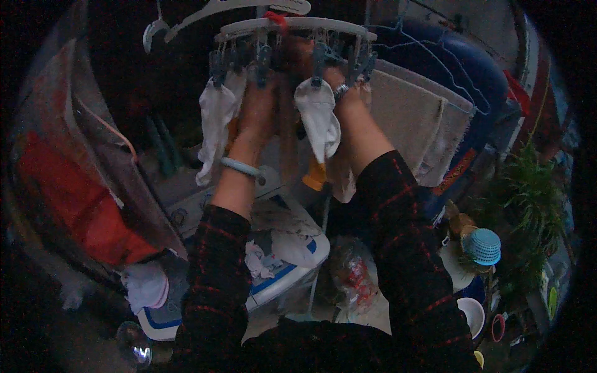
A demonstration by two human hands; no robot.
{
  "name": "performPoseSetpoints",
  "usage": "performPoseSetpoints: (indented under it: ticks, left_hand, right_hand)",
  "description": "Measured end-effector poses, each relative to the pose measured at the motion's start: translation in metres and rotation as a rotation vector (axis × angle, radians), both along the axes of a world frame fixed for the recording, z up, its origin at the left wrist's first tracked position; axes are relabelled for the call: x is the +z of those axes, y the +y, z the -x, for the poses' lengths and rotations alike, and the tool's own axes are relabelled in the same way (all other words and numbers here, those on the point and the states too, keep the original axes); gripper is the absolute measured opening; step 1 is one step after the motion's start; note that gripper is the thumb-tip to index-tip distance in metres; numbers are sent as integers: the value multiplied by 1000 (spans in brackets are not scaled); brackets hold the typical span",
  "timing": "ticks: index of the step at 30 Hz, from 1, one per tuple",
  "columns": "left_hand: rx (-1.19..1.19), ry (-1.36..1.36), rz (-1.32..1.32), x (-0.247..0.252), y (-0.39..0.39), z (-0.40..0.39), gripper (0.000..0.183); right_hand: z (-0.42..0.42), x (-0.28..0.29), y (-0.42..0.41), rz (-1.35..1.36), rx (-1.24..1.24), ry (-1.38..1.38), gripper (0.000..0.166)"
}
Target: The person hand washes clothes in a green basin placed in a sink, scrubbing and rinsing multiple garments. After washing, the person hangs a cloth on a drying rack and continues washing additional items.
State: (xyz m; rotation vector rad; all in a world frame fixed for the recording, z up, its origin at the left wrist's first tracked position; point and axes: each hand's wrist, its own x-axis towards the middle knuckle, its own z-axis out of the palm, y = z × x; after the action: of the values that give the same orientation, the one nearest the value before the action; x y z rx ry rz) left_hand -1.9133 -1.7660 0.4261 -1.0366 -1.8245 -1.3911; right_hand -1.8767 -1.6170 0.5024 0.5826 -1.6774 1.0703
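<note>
A round white clip hanger (298,22) hangs at the top of the view, with several dark clothes pegs (262,65) below its rim. My left hand (261,105) is raised among the pegs, blurred, its fingers mostly hidden. Beside it a white sock (214,109) hangs from a peg at the left. My right hand (338,79), with a banded ring or bracelet near it, is up by the pegs on the right. Close to that hand hangs another white sock (317,119), with a yellow cloth piece (315,176) below. What either hand grips is too dark to tell.
Beige towels (410,123) and wire hangers (438,51) hang at the right, near a potted plant (531,186) and a blue basket (485,246). Below stands a white and blue washing machine (317,249) with cloth on it. Red fabric (84,210) lies left.
</note>
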Motion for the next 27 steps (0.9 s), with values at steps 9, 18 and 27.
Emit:
performPoseSetpoints:
  ticks: [9,18,27]
  left_hand:
    - [-620,-579,-423,31,-7,-54,30]
    - [-625,-387,-490,35,-2,-55,22]
    - [-607,-475,-491,36,-12,-49,17]
  right_hand:
    - [-1,-1,21,82,293,-119,26]
    - [7,9,27,68,483,-239,25]
    - [33,9,32,7,574,-311,25]
